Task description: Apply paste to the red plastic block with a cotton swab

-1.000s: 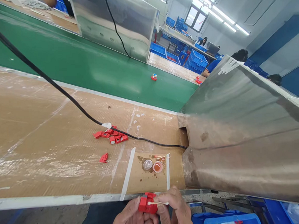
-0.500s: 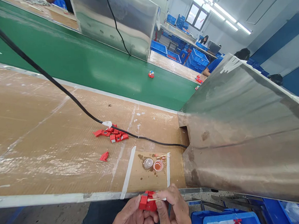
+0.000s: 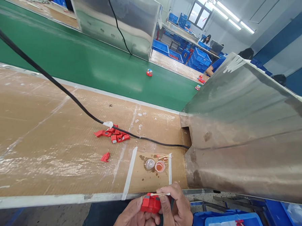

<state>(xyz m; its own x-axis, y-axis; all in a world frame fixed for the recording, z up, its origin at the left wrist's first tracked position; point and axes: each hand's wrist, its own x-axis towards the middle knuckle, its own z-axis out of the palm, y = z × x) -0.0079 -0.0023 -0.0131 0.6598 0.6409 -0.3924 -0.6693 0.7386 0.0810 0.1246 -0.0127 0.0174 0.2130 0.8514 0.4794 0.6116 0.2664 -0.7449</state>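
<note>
Over on the left of the worktop [image 3: 42, 155], a small pile of loose red parts [image 3: 113, 134] was left lying by the black cable [image 3: 64, 92], with one stray red piece [image 3: 105, 157] just below it. Further right, two little cups [image 3: 154, 165] were parked between strips of tape. Down at the near edge, the red plastic part [image 3: 151, 204] was gripped by the left hand [image 3: 131, 222], fingers closed around it. A cotton swab [image 3: 160, 194] was pinched by the right hand [image 3: 177, 211] and laid across the part's top. Looks like the dabbing step was underway; a steady, light wipe would probably be needed next.
</note>
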